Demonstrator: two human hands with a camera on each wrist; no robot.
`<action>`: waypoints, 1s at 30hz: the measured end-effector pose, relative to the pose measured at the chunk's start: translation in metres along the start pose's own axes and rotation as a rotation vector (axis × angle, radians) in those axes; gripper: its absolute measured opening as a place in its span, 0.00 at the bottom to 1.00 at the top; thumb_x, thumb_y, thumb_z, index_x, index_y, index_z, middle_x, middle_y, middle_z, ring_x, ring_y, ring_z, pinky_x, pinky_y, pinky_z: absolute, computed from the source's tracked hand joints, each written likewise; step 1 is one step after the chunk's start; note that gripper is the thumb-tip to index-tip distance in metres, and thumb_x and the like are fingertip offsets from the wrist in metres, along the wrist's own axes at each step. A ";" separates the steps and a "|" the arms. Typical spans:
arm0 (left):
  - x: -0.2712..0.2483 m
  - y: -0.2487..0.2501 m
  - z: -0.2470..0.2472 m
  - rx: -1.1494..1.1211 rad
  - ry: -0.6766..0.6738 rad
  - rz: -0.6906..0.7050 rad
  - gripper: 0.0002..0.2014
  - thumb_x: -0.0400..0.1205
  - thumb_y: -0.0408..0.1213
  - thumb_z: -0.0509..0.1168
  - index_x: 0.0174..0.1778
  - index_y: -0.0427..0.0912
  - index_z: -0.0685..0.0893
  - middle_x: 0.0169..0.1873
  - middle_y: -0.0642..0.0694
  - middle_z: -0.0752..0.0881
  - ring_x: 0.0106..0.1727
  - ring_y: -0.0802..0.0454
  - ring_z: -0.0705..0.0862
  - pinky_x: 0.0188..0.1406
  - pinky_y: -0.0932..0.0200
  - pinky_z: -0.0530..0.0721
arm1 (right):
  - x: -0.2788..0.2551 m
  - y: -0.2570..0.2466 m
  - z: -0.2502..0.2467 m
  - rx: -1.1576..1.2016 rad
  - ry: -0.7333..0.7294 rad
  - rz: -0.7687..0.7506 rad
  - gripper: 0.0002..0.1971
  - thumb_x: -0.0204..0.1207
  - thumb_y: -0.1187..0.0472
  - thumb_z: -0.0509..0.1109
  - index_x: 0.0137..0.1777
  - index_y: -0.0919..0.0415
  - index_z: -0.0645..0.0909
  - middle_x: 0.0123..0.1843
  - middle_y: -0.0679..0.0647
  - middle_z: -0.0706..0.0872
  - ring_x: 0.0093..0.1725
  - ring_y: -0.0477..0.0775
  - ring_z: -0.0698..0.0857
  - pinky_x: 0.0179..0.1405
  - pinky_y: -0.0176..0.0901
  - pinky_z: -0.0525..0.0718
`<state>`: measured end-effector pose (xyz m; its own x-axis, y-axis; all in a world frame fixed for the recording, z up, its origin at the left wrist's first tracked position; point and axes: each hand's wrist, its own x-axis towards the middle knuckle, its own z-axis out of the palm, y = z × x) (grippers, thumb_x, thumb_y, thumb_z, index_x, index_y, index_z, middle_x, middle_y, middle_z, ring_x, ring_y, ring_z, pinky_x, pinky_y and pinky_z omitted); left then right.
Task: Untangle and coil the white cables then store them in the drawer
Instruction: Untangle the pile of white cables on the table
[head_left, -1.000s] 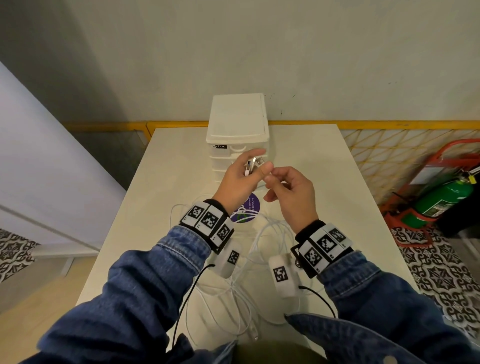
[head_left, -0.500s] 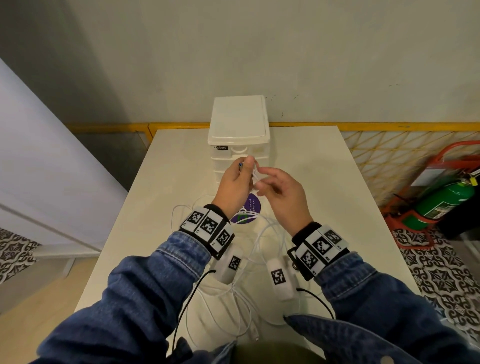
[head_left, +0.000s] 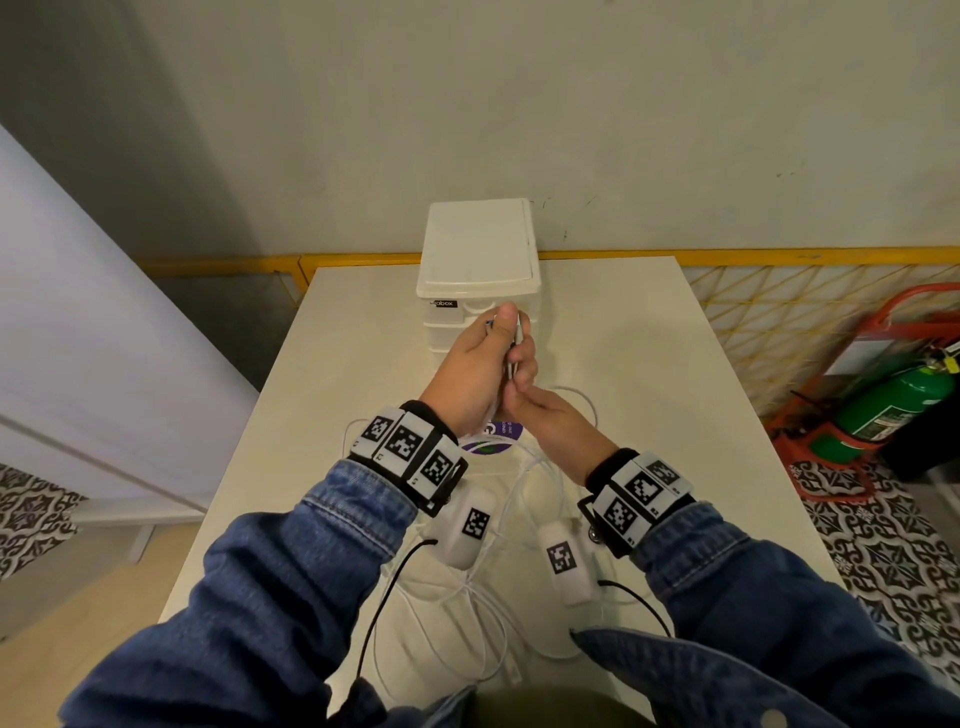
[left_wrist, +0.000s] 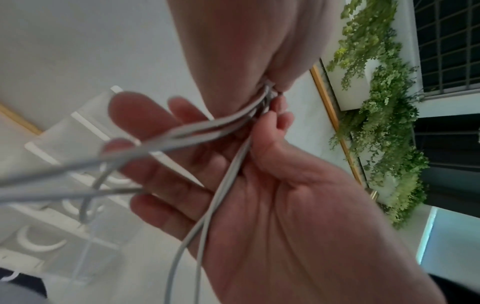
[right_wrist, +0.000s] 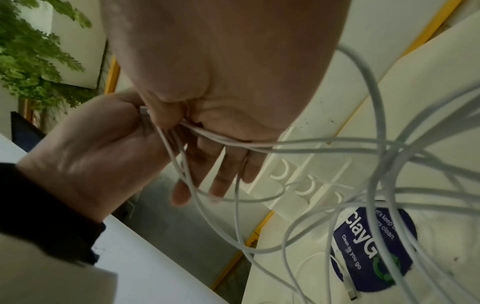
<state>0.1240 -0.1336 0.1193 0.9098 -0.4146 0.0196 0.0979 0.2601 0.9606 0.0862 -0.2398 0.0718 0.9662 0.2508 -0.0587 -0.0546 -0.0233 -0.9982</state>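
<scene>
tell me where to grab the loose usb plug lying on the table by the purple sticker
Take the USB plug by its white housing just behind the metal tip, pinching the flat sides from above. It lies flat on the table beside the purple sticker, with its cable running back toward the tangle, so a top-down pinch probably avoids snagging the other white cables.

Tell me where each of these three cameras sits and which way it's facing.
Head: worn above, facing forward and down at the table and drawer unit; left hand, right hand and denim sleeves show.
Left wrist: looks along the left palm at the white cables both hands pinch.
Right wrist: looks along the right hand toward the left hand and a purple sticker.
Shared: both wrist views show the drawer unit behind the pinch.
</scene>
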 end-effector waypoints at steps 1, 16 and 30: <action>0.000 0.001 0.000 -0.029 0.015 -0.004 0.16 0.88 0.49 0.49 0.41 0.43 0.73 0.24 0.52 0.68 0.22 0.56 0.68 0.21 0.63 0.68 | 0.000 0.000 0.001 -0.039 -0.027 -0.024 0.18 0.85 0.54 0.53 0.45 0.60 0.83 0.45 0.57 0.87 0.49 0.49 0.85 0.63 0.38 0.76; 0.008 0.009 -0.048 -0.093 0.517 0.193 0.13 0.87 0.47 0.54 0.45 0.41 0.74 0.20 0.51 0.70 0.20 0.54 0.73 0.23 0.60 0.77 | 0.000 0.017 -0.032 -0.393 0.180 -0.142 0.09 0.82 0.59 0.61 0.46 0.61 0.81 0.33 0.42 0.81 0.32 0.36 0.75 0.38 0.27 0.72; -0.006 -0.044 -0.069 0.613 0.485 0.051 0.09 0.82 0.41 0.66 0.51 0.39 0.85 0.47 0.44 0.87 0.51 0.49 0.84 0.53 0.56 0.80 | 0.004 0.010 -0.028 -0.683 0.141 -0.207 0.14 0.81 0.52 0.61 0.43 0.59 0.83 0.39 0.53 0.89 0.41 0.53 0.85 0.47 0.50 0.81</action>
<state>0.1418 -0.0819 0.0574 0.9956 0.0487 0.0805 -0.0610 -0.3176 0.9463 0.0969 -0.2659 0.0617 0.9655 0.1898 0.1783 0.2578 -0.5991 -0.7580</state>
